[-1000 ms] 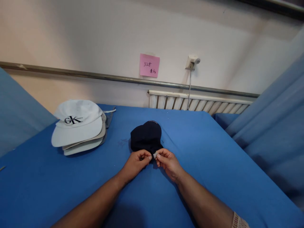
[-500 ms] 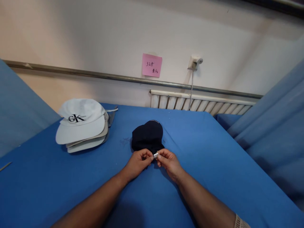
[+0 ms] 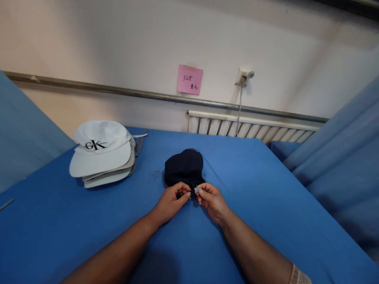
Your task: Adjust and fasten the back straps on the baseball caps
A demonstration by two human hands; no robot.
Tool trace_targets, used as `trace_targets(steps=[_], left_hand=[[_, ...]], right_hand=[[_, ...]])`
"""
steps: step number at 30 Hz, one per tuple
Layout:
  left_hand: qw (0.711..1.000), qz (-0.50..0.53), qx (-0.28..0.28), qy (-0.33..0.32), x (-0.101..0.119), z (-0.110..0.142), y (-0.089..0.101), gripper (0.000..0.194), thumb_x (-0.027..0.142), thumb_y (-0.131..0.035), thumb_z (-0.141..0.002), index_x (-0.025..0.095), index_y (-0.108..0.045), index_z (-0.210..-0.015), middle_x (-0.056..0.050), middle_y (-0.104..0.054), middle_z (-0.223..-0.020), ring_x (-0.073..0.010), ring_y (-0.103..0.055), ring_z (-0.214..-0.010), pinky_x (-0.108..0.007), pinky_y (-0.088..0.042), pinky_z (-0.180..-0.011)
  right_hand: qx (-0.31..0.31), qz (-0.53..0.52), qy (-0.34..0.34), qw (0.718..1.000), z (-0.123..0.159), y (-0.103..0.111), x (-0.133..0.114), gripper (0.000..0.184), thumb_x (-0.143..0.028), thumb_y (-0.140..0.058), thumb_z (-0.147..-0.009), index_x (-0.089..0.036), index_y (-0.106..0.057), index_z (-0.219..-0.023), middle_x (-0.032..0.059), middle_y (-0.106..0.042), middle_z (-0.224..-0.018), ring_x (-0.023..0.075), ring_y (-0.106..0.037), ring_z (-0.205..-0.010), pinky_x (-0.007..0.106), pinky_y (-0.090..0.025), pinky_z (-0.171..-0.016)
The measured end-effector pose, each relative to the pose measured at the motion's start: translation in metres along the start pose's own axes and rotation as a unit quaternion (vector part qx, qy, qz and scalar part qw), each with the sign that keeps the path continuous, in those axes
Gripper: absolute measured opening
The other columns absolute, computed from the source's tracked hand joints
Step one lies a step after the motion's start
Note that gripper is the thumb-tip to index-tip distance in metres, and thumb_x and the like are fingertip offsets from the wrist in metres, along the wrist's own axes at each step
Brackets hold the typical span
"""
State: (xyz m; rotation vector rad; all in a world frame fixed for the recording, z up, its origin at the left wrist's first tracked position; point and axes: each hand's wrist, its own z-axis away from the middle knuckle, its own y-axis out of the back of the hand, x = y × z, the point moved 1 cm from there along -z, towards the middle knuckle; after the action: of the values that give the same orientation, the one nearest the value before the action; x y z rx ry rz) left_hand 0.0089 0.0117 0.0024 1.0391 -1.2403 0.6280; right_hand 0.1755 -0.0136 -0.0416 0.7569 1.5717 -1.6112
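"Where does the dark cap (image 3: 183, 169) lie?"

"On the blue table (image 3: 251, 177), in from the far edge. Its rounded side, with pale marks along the rim, faces that edge; the other end is at the hands."

"How do the hands grip?"

"Narrowly, both of them. The left hand (image 3: 170, 203) has thumb and fingertips pinched on the dark strap (image 3: 192, 192) of the cap. The right hand (image 3: 213, 202) pinches a small pale piece (image 3: 196, 190) just beside it. The fingertips of the two hands are close together, and I cannot tell whether the strap passes through that piece."

"How much room is there around them?"

"Plenty on the right: a broad stretch of blue runs to the right edge and the far right corner, with a curtain (image 3: 340, 169) beyond. On the left, a narrower stretch separates the cap from the cap stack (image 3: 109, 181), near the far left corner. A thin stick (image 3: 6, 204) lies by the left edge."

"Anything held inside something else?"

"The stacked caps sit one over another. A white cap (image 3: 102, 136) with black letters tops them, its brim toward the near side, and hides the crowns beneath, so I cannot tell what they hold. Past the far edge, the wall socket (image 3: 243, 77) has a plug in it, its cord hanging down in front of the radiator (image 3: 225, 124)."
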Motion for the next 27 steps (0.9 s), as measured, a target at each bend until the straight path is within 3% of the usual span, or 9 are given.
trace_targets(steps=[16, 23, 27], left_hand=[[1.000, 0.004, 0.010, 0.016, -0.0022, -0.0019, -0.0030, 0.020, 0.036, -0.063, -0.080, 0.017, -0.062, -0.076, 0.000, -0.063, -0.068, -0.0138, -0.056, -0.062, -0.025, -0.044, -0.060], [0.999, 0.023, 0.027, -0.001, -0.0024, -0.0016, -0.0017, 0.022, 0.035, -0.064, -0.081, 0.017, -0.063, -0.094, -0.003, -0.067, -0.080, -0.0170, -0.063, -0.074, -0.030, -0.050, -0.070], [1.000, 0.003, 0.025, -0.006, -0.0033, -0.0014, -0.0009, 0.020, 0.035, -0.063, -0.081, 0.018, -0.064, -0.092, -0.004, -0.068, -0.082, -0.0180, -0.063, -0.077, -0.031, -0.050, -0.071]], right_hand=[[-0.017, 0.082, 0.040, 0.996, -0.0007, -0.0003, 0.0088, 0.025, -0.042, -0.075, -0.077, -0.019, -0.067, -0.085, -0.0014, -0.065, -0.067, 0.0087, -0.054, -0.052, 0.022, -0.041, -0.053], [0.018, 0.017, 0.024, 0.999, 0.0014, -0.0031, 0.0012, 0.026, -0.038, -0.079, -0.073, -0.018, -0.065, -0.081, -0.0014, -0.063, -0.067, 0.0086, -0.052, -0.053, 0.022, -0.040, -0.053], [0.021, -0.003, 0.011, 1.000, 0.0015, -0.0030, 0.0003, 0.026, -0.037, -0.079, -0.072, -0.018, -0.065, -0.080, -0.0014, -0.063, -0.067, 0.0084, -0.052, -0.053, 0.022, -0.041, -0.053]])
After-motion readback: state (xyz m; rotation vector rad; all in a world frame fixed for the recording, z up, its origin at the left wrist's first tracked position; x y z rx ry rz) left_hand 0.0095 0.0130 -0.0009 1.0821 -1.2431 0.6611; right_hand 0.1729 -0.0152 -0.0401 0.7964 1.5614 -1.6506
